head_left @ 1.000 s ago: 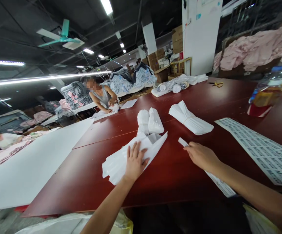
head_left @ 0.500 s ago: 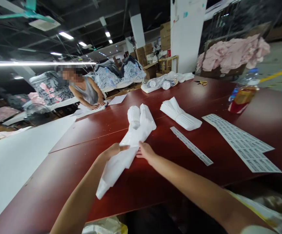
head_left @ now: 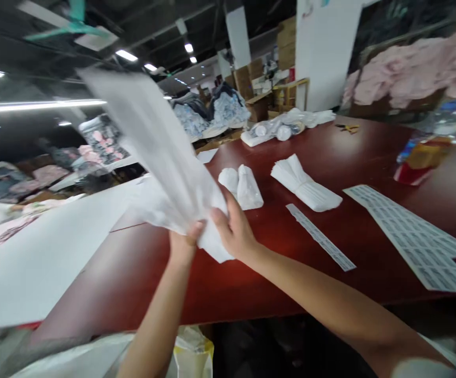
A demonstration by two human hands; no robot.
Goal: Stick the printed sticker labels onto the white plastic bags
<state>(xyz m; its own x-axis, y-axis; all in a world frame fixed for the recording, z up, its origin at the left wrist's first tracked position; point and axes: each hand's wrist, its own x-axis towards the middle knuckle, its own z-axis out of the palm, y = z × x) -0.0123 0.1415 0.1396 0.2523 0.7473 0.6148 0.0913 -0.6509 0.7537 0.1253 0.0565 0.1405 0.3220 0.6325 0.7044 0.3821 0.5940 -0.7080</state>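
A long sheaf of thin white plastic bags (head_left: 165, 142) is raised above the table, its far end swung up to the left and blurred. My left hand (head_left: 184, 244) grips its lower edge, thumb on top. My right hand (head_left: 237, 231) is closed on the near right side of the same sheaf. Just behind my right hand lie two folded white bundles (head_left: 249, 189) on the table. To the right rests another white bundle (head_left: 304, 186), tied round its middle. Beside it is a narrow strip of printed labels (head_left: 322, 239).
Printed label sheets (head_left: 412, 241) spread over the red-brown table (head_left: 267, 283) at right, with drink bottles (head_left: 424, 152) behind them. Yellow-handled snippers (head_left: 348, 128) and clear plastic packs (head_left: 283, 128) lie at the far side. A white surface (head_left: 54, 262) adjoins on the left.
Both hands have lifted the white bags off the table, and their far end has swung up and left. The view has turned left, and the raised bags now cover where the co-worker was.
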